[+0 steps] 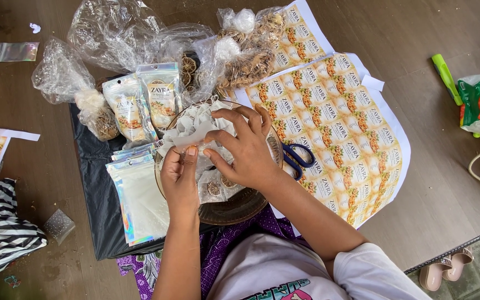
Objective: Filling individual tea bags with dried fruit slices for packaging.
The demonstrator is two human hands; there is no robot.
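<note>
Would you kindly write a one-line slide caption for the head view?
Both hands, left hand and right hand, pinch a small white sachet over a round tray, beside sticker sheets and blue scissors.

The sheets (340, 128) are showing rows of cream and orange stickers on white backing, and the pouches (140, 105) are carrying the same cream and orange print with a shiny silver edge. The empty pouches (137, 200) are looking white with a rainbow shimmer, lying on a black mat (93, 183), while the tea bags (195, 128) are appearing white in a brown bowl (234, 208). The scissors (301, 158) are showing blue handles, the cloth (6, 233) is showing black and white stripes, and the floor (429, 183) is looking brown.
</note>
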